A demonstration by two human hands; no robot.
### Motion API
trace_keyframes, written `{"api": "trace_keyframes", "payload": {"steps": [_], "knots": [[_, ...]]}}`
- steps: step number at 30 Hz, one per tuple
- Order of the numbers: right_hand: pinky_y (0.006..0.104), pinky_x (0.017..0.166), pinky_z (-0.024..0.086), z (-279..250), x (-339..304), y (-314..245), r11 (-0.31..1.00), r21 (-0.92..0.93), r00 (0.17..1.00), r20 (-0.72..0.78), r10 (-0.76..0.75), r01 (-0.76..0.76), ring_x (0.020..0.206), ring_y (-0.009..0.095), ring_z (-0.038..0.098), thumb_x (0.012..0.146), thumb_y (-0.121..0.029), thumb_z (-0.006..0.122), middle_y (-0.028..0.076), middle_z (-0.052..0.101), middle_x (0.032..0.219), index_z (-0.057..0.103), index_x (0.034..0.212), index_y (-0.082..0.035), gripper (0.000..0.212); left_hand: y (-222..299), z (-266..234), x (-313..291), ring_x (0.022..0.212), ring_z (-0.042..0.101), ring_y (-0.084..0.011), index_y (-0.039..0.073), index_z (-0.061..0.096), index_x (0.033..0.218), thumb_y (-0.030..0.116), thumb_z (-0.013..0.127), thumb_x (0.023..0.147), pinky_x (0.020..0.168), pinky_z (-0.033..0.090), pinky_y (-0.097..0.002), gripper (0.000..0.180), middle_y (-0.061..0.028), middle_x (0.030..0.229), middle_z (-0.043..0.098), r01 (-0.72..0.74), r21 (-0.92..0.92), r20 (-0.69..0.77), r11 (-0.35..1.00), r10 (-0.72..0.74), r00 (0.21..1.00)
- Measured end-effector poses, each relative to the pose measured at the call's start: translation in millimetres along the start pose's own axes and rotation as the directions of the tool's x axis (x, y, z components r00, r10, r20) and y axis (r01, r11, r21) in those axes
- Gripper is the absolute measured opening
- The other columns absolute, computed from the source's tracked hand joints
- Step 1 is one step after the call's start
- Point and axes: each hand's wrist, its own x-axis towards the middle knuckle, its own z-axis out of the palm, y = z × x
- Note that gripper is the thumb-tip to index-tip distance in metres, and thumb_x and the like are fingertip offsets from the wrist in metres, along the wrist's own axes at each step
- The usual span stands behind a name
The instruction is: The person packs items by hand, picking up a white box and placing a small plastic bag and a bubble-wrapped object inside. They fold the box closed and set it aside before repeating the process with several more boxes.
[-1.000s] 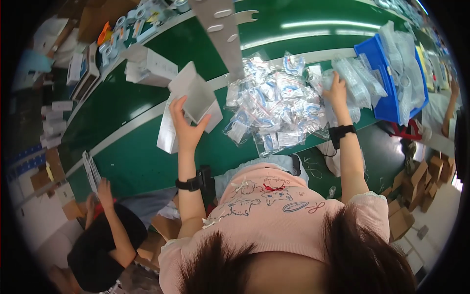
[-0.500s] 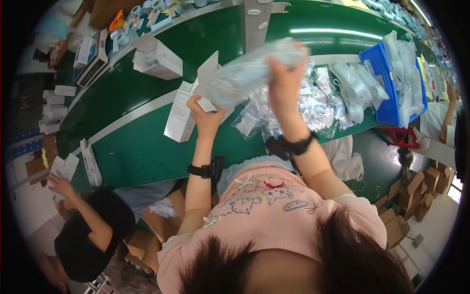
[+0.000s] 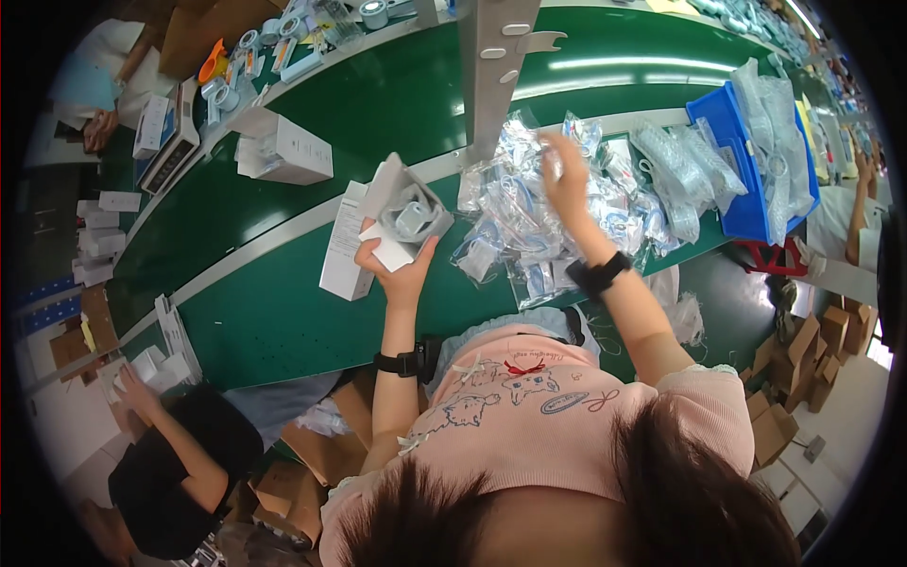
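Observation:
My left hand point(image 3: 402, 274) is closed round an open white box point(image 3: 387, 194) and holds it tilted, with its mouth facing me. Inside lies a device in clear wrap point(image 3: 413, 219); most of it is hidden by the box walls. My right hand point(image 3: 567, 189) is over a pile of small clear plastic bags point(image 3: 520, 203) with white and blue parts and cables. Its thumb and fingers are curved and apart, with nothing plainly held. A second white box point(image 3: 345, 250) stands just left of the held one, on the green table point(image 3: 274, 317).
Another open white box point(image 3: 293, 151) stands farther left. Bubble-wrapped items point(image 3: 675, 170) lie beside a blue bin point(image 3: 746, 180) at right. A metal post point(image 3: 491, 85) rises beyond the bag pile. A co-worker's hand point(image 3: 137, 392) handles white boxes at lower left.
The wrapped package my right hand held above the box is now inside it. That hand has let go and moved to the bags. My left hand has tilted the box towards me.

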Motion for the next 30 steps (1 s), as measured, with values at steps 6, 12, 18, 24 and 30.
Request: {"api": "trace_keyframes", "payload": {"steps": [6, 12, 18, 24, 30], "knots": [[0.0398, 0.076, 0.043, -38.2, 32.1, 140.3, 0.714, -0.7, 0.969, 0.172, 0.179, -0.007, 0.094, 0.032, 0.05, 0.069, -0.008, 0.063, 0.014, 0.053, 0.105, 0.053, 0.105, -0.005, 0.038, 5.2, -11.0, -8.3, 0.111, 0.039, -0.0331, 0.007, 0.026, 0.108, 0.008, 0.079, 0.057, 0.093, 0.033, -0.04, 0.074, -0.0237, 0.123, 0.033, 0.026, 0.097, 0.128, 0.995, -0.039, 0.991], [0.0339, 0.072, 0.046, -58.9, 38.8, 137.3, 0.828, -0.558, 0.914, 0.306, 0.267, -0.055, 0.086, 0.029, 0.055, 0.068, -0.007, 0.067, 0.013, 0.052, 0.105, 0.051, 0.101, -0.003, 0.036, 52.7, -22.5, 27.4, 0.088, 0.05, -0.0233, 0.001, 0.054, 0.088, 0.008, 0.073, 0.062, 0.074, 0.04, -0.0304, 0.033, -0.0119, 0.103, 0.049, 0.064, 0.308, 0.194, 0.949, -0.129, 0.972], [0.0282, 0.064, 0.048, -14.6, 12.4, -66.3, 0.744, 0.657, 0.992, 0.063, 0.111, -0.125, 0.082, 0.018, 0.058, 0.07, 0.011, 0.061, 0.01, 0.053, 0.095, 0.048, 0.098, -0.003, 0.033, 49.6, -31.0, 38.2, 0.059, 0.049, -0.0133, -0.002, 0.06, 0.067, 0.005, 0.07, 0.065, 0.052, 0.037, -0.0251, 0.012, -0.0051, 0.075, 0.056, 0.2, 0.384, 0.12, 0.901, -0.263, 0.957], [0.0375, 0.077, 0.047, 45.7, -5.0, -99.3, 0.783, 0.348, 0.786, 0.172, -0.593, 0.515, 0.088, 0.027, 0.057, 0.064, -0.001, 0.066, 0.011, 0.053, 0.084, 0.054, 0.079, -0.004, 0.02, 46.2, -27.9, 51.2, 0.052, 0.043, -0.0077, -0.003, 0.06, 0.068, 0.004, 0.069, 0.066, 0.048, 0.032, -0.023, 0.011, -0.0032, 0.06, 0.055, 0.347, 0.236, 0.083, 0.908, -0.375, 0.923], [0.049, 0.094, 0.033, 43.1, 3.9, -103.7, 0.783, 0.137, 0.578, 0.599, -0.554, 0.607, 0.107, 0.026, 0.047, 0.067, -0.02, 0.066, 0.008, 0.052, 0.091, 0.055, 0.074, -0.006, 0.019, 38.4, -35.5, 49.4, 0.053, 0.042, -0.0073, -0.004, 0.059, 0.066, 0.005, 0.069, 0.066, 0.048, 0.031, -0.0218, 0.013, -0.0028, 0.062, 0.055, 0.421, 0.149, 0.059, 0.895, -0.433, 0.899]]}}
